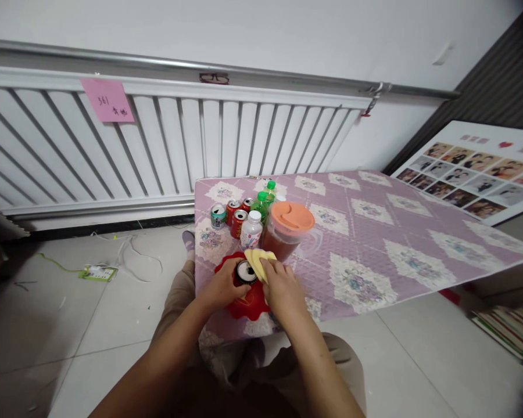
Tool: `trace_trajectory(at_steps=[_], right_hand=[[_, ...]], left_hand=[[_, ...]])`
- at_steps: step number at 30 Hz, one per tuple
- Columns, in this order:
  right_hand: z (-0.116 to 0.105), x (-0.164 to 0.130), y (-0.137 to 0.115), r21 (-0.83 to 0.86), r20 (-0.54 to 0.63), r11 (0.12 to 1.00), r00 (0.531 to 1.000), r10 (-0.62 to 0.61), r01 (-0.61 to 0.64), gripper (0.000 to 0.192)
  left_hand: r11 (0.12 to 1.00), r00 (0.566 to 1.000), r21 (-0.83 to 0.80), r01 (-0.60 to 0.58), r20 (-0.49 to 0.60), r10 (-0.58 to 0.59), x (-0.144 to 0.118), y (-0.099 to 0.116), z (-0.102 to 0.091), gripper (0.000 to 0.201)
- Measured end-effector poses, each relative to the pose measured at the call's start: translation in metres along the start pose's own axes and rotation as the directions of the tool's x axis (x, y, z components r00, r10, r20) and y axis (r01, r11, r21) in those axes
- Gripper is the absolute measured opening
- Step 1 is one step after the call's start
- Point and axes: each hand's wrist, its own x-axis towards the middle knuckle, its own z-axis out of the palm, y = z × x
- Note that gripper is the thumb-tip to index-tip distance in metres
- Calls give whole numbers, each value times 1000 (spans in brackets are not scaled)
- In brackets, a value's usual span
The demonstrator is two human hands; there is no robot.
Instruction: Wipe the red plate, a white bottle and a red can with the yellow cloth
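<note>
Fingers, left hand (220, 285): wrapped round the can (245, 271) on the red tray (249, 302).
Fingers, right hand (281, 288): pressing the yellow cloth (258, 260) onto the can's top, seemingly pinched.
Behind: jug (287, 229), bottles, cans.

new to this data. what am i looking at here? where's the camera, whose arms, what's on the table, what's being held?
There is no robot here: a person works with two bare hands, and the one camera sits on their head, looking forward and down. The arms entering from the bottom are their own.

The left hand grips a can that stands on a red plate. The right hand presses a yellow cloth against the can's top and side.

All this is at the near corner of a table with a purple patterned cover. Behind the plate stand more cans, a white bottle, green bottles and a pitcher of dark liquid with an orange lid.

Behind the table is a white radiator bearing a pink note.
</note>
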Motion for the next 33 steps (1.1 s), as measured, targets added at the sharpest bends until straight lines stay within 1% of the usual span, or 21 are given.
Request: trace_trajectory(at_steps=[3,7,9,12,14,16,18,21,25,29,33], right_hand=[[8,-7,1,42,-31,999,999,24,-23,62],[15,-15,3,62,-46,997,998,49,-46,60],[16,-18,5,56,-50,997,998,48,-45,59],[13,-19,8,56,-81,998,996,39,-34,60],[9,-18,9,66,-110,998,993,29,-22,60],[3,-15,8,74,-124,997,992,12,-3,60],[-2,-11,7,83,-115,996,993,-3,13,59],[-6,-4,5,125,-110,992,994,-13,27,58],[-2,2,7,193,-143,980,990,-15,43,58],[10,1,12,238,-141,971,990,14,20,57],[25,-4,17,296,-175,955,984,33,20,59]], left_hand=[[1000,1000,4,0,-10,0,-1,1,1,71],[997,996,21,69,-52,-68,-5,2,4,80],[995,994,51,81,-78,-77,-7,3,6,83],[991,992,115,63,-116,-50,-9,3,10,76],[991,990,117,64,-130,-49,-9,3,12,69],[995,992,83,52,-118,-42,-8,4,13,67],[998,996,50,24,-84,-20,-7,6,13,66],[1000,998,13,-4,-56,4,-6,9,9,69],[998,1000,-68,-12,-24,11,-5,16,0,70],[994,1000,-109,-13,4,14,-4,35,-12,66],[993,999,-113,-31,-23,29,-3,53,-19,60]])
